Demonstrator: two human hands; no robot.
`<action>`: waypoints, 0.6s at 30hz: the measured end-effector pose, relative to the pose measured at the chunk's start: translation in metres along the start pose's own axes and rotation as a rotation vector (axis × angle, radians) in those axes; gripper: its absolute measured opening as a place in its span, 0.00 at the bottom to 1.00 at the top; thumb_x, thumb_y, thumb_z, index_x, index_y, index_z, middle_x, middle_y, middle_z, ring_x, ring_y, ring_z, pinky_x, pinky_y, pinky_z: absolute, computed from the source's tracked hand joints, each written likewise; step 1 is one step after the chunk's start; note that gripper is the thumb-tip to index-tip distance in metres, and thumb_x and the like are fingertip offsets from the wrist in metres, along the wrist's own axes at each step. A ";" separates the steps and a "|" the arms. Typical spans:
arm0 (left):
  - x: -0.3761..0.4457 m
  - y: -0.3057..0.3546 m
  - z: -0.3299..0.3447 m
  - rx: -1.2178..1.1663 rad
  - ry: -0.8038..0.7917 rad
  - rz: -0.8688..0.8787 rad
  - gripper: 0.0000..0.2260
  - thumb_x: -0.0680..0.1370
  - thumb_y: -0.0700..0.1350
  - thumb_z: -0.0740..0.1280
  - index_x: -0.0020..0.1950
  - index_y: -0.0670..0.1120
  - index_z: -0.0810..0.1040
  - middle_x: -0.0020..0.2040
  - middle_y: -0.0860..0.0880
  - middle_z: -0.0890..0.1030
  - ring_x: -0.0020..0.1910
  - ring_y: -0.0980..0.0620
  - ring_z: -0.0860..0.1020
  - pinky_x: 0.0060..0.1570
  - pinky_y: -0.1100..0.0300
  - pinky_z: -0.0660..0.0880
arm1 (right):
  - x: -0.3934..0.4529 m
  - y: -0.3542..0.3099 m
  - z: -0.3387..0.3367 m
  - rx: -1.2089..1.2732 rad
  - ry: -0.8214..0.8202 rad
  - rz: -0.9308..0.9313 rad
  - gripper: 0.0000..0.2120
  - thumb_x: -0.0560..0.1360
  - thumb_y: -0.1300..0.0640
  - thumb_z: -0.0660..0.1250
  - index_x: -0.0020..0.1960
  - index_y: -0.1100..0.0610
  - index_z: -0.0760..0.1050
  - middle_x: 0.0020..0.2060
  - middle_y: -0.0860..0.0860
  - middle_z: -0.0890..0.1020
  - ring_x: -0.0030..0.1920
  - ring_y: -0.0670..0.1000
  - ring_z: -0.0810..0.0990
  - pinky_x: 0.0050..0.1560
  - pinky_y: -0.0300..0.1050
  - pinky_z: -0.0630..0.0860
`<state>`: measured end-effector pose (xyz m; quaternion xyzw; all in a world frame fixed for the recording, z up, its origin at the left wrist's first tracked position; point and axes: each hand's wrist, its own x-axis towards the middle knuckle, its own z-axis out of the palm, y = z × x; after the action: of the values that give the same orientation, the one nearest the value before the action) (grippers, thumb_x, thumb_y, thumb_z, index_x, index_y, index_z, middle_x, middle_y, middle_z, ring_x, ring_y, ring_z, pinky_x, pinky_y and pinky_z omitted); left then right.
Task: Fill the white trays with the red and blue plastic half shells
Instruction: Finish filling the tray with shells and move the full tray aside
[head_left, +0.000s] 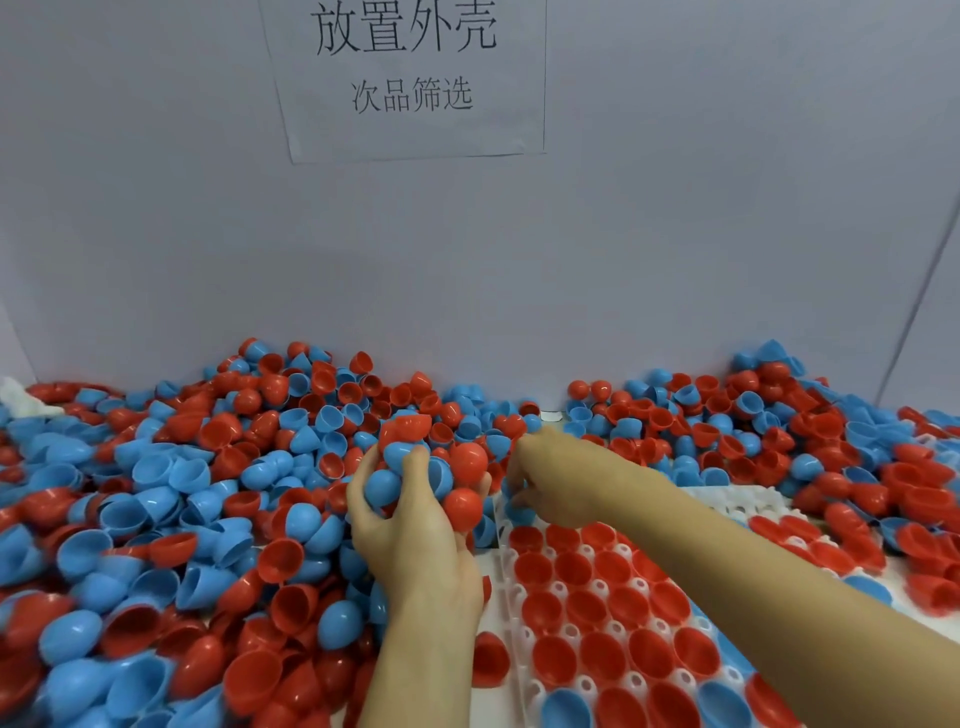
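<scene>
My left hand (410, 540) is raised above the pile and grips a handful of red and blue half shells (431, 467), its fingers curled round them. My right hand (545, 480) reaches over the far end of the white tray (511, 597), fingers curled down onto a blue shell (519, 512) at the tray's top edge. The tray's cups hold mostly red shells (597, 608), open side up, with blue ones (566, 709) in the near row. My right forearm covers part of the tray's right side.
Loose red and blue half shells (156, 519) are heaped across the whole bench, left and behind the tray. A second white tray (753, 506) lies to the right, partly buried. A grey wall with a printed paper sign (410, 78) closes the back.
</scene>
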<state>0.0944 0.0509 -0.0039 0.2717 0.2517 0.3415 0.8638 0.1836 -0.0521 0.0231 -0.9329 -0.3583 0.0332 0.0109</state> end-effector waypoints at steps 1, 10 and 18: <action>0.000 0.000 0.000 0.003 -0.004 -0.007 0.17 0.78 0.41 0.72 0.65 0.54 0.78 0.61 0.46 0.81 0.57 0.42 0.83 0.55 0.42 0.82 | -0.002 0.000 -0.003 -0.001 -0.005 -0.001 0.10 0.79 0.59 0.67 0.59 0.56 0.82 0.53 0.51 0.83 0.48 0.51 0.80 0.50 0.45 0.80; -0.002 -0.003 -0.001 -0.001 0.008 0.005 0.15 0.78 0.42 0.72 0.63 0.55 0.79 0.59 0.48 0.83 0.53 0.47 0.85 0.48 0.49 0.84 | -0.041 -0.018 -0.029 0.638 0.221 -0.096 0.04 0.77 0.55 0.69 0.51 0.49 0.79 0.36 0.53 0.84 0.36 0.52 0.82 0.42 0.48 0.81; -0.006 -0.002 0.002 -0.031 0.018 -0.094 0.12 0.79 0.40 0.70 0.59 0.54 0.80 0.56 0.44 0.84 0.53 0.45 0.85 0.39 0.55 0.81 | -0.053 -0.030 -0.016 0.907 0.368 -0.175 0.09 0.76 0.65 0.71 0.49 0.53 0.85 0.39 0.51 0.83 0.42 0.53 0.81 0.51 0.43 0.81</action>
<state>0.0926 0.0454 -0.0022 0.2429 0.2667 0.3071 0.8807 0.1249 -0.0651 0.0429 -0.7911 -0.3770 0.0196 0.4814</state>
